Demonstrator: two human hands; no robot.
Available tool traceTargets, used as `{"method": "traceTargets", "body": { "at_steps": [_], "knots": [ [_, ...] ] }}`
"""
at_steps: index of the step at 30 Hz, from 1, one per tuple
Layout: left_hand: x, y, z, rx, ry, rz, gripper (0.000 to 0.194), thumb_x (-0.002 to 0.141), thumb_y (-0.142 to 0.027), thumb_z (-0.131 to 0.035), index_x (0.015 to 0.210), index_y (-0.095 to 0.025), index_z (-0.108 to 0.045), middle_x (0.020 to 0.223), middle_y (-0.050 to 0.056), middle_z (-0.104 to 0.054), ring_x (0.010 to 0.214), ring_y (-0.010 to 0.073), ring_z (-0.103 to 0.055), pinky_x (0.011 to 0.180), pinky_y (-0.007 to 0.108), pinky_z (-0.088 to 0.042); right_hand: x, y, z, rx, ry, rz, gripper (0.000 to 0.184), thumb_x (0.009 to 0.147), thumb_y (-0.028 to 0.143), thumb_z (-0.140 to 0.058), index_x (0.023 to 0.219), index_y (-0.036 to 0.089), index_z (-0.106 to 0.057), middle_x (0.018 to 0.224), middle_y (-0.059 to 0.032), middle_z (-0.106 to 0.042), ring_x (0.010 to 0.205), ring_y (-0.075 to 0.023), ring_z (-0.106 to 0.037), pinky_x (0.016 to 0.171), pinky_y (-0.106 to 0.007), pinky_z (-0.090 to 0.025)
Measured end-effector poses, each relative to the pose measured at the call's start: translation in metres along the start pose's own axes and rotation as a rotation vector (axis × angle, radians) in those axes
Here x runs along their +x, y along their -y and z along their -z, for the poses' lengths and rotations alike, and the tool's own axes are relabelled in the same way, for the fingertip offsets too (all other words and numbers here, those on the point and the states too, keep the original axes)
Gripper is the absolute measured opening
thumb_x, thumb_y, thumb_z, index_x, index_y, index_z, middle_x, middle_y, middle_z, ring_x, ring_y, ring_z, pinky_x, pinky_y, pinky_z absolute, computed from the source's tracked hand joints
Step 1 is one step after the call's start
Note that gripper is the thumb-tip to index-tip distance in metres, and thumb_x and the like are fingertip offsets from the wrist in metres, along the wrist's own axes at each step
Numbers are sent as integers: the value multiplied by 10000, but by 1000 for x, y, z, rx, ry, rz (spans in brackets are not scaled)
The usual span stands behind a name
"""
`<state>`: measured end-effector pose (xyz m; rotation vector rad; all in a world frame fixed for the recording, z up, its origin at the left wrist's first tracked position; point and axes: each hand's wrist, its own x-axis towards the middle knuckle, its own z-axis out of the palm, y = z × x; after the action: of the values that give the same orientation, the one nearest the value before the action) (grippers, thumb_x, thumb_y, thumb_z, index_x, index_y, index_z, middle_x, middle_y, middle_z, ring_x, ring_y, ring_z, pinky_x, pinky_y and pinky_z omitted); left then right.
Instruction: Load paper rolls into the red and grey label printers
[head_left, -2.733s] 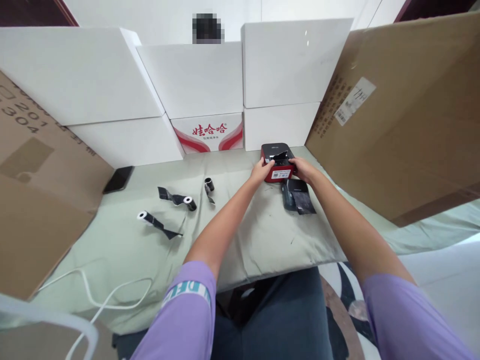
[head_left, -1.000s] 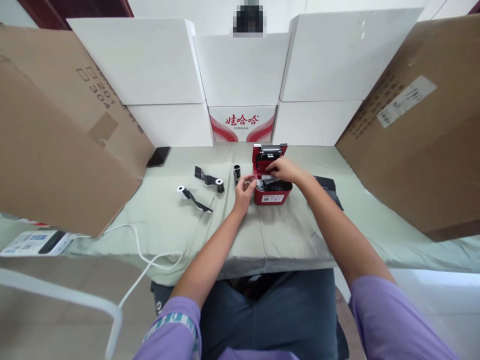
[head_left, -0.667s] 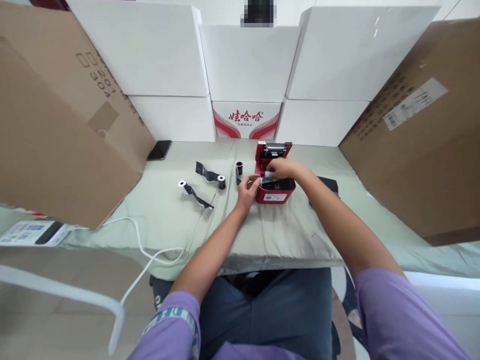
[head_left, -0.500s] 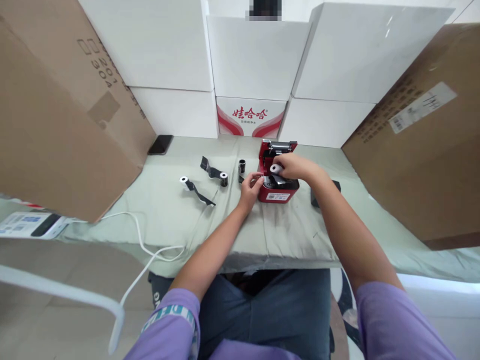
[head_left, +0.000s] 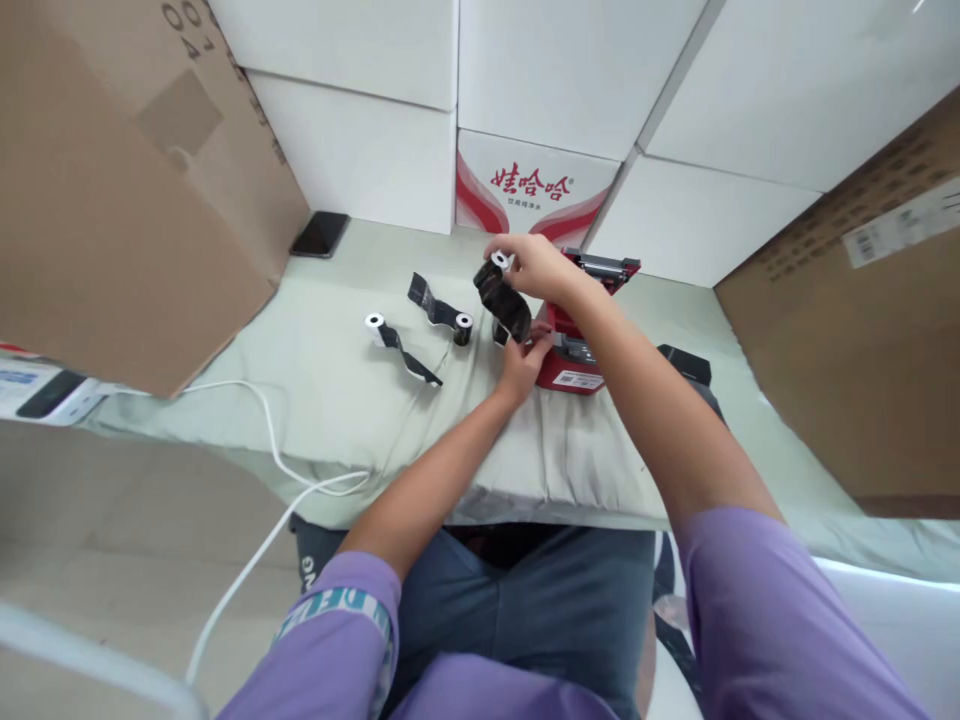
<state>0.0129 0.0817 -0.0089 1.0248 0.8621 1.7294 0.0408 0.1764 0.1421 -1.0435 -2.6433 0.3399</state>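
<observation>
My right hand [head_left: 534, 268] pinches a small thermal paper roll [head_left: 500, 261] above the cloth, left of the red thermal printer [head_left: 571, 378]. A curled dark strip hangs from the roll toward my left hand. The printer's lid [head_left: 604, 268] is raised, and my right forearm hides part of its inside. My left hand [head_left: 523, 366] grips the printer's left edge, fingers curled at the rim. Behind the hanging strip, another dark roll [head_left: 499, 334] is partly hidden. Farther left lie two more rolls, a dark-wrapped one [head_left: 463, 328] and a whiter one [head_left: 375, 323], each with a loose strip.
A black device [head_left: 684, 365] sits right of the printer, partly behind my forearm. A phone [head_left: 320, 234] lies at the back left. White boxes [head_left: 352, 150] line the back; cardboard boxes [head_left: 112, 200] flank the sides. A white cable [head_left: 274, 440] crosses the front left edge.
The printer's lid has gone from shut to raised. My right hand has lifted the paper roll out of the printer and moved it left. The view has tilted downward.
</observation>
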Motion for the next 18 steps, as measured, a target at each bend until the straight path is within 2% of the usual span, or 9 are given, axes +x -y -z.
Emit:
{"method": "traceTargets", "body": {
  "at_steps": [3,5,10,12,15,18],
  "knots": [
    [0,-2,-1,17,17,-6,139,876,-345,-683,893,-219,-628,750,-4,-602,770,177,-605,759,301,-487,34,-10,-27,-76,70,-9,441,829,74,-649,1251,169,-736,1195,-105,-750,1059,-254,-658,954,-347,-497],
    [1,-1,-2,12,5,3,147,876,-347,-687,875,-220,-611,761,1,-603,799,186,-611,760,300,-486,50,-16,-44,-131,122,-17,473,807,38,-654,1243,197,-744,1204,-104,-756,1084,-265,-660,931,-340,-491],
    [3,5,-6,-56,-55,60,112,858,-295,-670,931,-226,-620,816,12,-643,835,198,-622,774,313,-494,63,-26,-72,-177,257,-76,569,768,-38,-657,1247,250,-762,1207,-94,-771,1077,-265,-684,905,-332,-487],
    [3,4,-6,-57,-52,60,90,851,-268,-657,921,-225,-621,816,9,-646,817,187,-614,760,302,-488,63,-30,-72,-138,259,-84,614,761,-40,-666,1295,250,-752,1246,-99,-769,1122,-280,-686,960,-359,-490],
    [2,1,-6,-41,-20,35,64,845,-249,-655,852,-220,-598,767,-5,-614,773,165,-594,757,288,-481,59,-33,-59,-71,197,-77,691,790,-10,-643,1443,216,-670,1315,-122,-754,1205,-303,-672,1058,-410,-482],
    [2,1,-5,-27,-6,26,62,853,-246,-657,848,-220,-601,746,-15,-593,751,154,-587,752,281,-486,56,-24,-44,-46,87,-51,547,885,76,-576,1413,160,-692,1299,-141,-761,1219,-303,-674,1094,-424,-475]
  ]
}}
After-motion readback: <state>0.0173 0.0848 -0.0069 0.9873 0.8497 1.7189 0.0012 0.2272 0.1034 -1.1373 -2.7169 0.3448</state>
